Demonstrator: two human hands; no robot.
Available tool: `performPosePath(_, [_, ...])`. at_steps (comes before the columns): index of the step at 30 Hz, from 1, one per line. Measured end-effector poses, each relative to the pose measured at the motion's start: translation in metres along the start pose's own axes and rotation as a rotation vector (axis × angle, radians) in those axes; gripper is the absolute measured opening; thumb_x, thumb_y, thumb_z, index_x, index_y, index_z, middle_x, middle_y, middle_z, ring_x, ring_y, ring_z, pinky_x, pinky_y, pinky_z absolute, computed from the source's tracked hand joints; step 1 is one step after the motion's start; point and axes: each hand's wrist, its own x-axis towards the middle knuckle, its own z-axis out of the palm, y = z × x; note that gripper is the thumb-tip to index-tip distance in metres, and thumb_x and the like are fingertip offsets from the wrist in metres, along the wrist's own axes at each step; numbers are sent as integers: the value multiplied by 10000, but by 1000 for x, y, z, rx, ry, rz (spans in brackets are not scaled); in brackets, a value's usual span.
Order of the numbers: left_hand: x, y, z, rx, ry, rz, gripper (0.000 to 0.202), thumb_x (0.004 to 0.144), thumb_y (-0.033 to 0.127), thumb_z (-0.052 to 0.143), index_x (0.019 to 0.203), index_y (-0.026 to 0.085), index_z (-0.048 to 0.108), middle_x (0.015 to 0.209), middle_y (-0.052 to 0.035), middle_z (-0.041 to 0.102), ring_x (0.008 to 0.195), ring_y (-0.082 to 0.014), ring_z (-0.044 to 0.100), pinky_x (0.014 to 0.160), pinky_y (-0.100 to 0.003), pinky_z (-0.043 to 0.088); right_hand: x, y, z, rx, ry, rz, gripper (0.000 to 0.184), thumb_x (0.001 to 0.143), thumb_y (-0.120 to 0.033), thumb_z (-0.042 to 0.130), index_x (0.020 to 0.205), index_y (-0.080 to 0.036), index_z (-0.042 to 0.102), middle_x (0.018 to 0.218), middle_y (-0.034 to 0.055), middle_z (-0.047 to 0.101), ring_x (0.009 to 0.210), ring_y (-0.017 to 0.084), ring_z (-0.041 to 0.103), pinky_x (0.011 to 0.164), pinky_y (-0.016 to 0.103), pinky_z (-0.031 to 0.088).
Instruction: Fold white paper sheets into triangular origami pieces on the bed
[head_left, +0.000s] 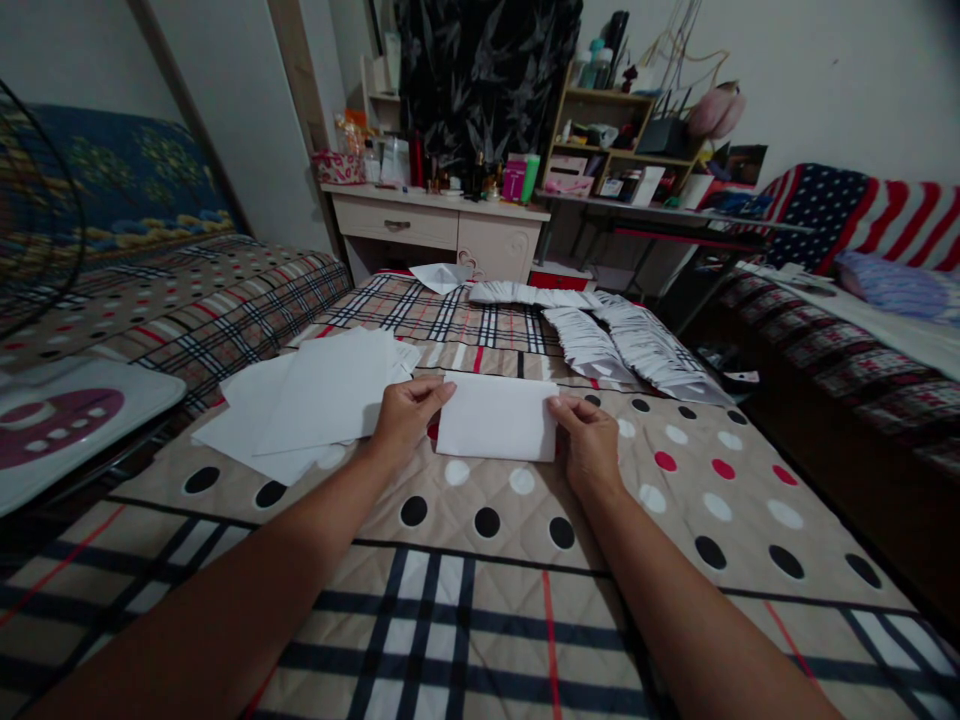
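Observation:
A white sheet of paper (pixel 496 418), apparently folded into a wide rectangle, is held just above or on the patterned bedspread (pixel 487 520); which of the two I cannot tell. My left hand (pixel 409 415) pinches its upper left corner between thumb and fingers. At the right edge, near the top corner, my right hand (pixel 589 440) grips it the same way. To the left of my left hand lies a loose, fanned pile of white sheets (pixel 322 390). Beyond my right hand, long rows of folded papers (pixel 645 345) lie overlapped.
One folded paper (pixel 441 277) lies at the bed's far edge. Behind stand a white dresser (pixel 397 225) and a cluttered desk shelf (pixel 607 150). A white and purple folding table (pixel 82 420) is at the left. To the right is another bed (pixel 847 330).

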Motion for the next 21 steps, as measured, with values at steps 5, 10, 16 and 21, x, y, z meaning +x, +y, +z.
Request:
performPosePath(5, [1, 1, 1, -9, 68, -20, 252, 583, 337, 835, 691, 128, 744, 701, -17, 667, 674, -127, 576, 621, -235, 442, 0, -1, 1, 7, 31, -53, 182, 583, -301, 818, 614, -170, 695, 753, 28, 703, 618, 125, 558, 571, 258, 413])
performPosePath(10, [1, 0, 2, -64, 134, -55, 306, 521, 311, 870, 728, 125, 742, 756, -31, 703, 690, -129, 610, 669, -249, 477, 1, -1, 1, 0, 35, -95, 201, 598, -280, 816, 570, -173, 648, 794, 25, 691, 665, 125, 573, 599, 255, 420])
performPosePath(16, [1, 0, 1, -99, 117, -82, 324, 558, 335, 855, 783, 126, 750, 737, -41, 719, 648, -133, 619, 649, -260, 485, 1, -1, 0, 3, 37, -87, 229, 602, -285, 824, 577, -170, 627, 742, 4, 652, 637, 110, 540, 576, 242, 397])
performPosePath(21, [0, 2, 1, -94, 107, -62, 304, 576, 342, 846, 765, 126, 747, 702, -29, 709, 613, -121, 600, 614, -249, 469, 0, -2, 0, -7, 42, -87, 227, 604, -280, 823, 577, -170, 626, 711, -3, 646, 626, 108, 533, 568, 238, 388])
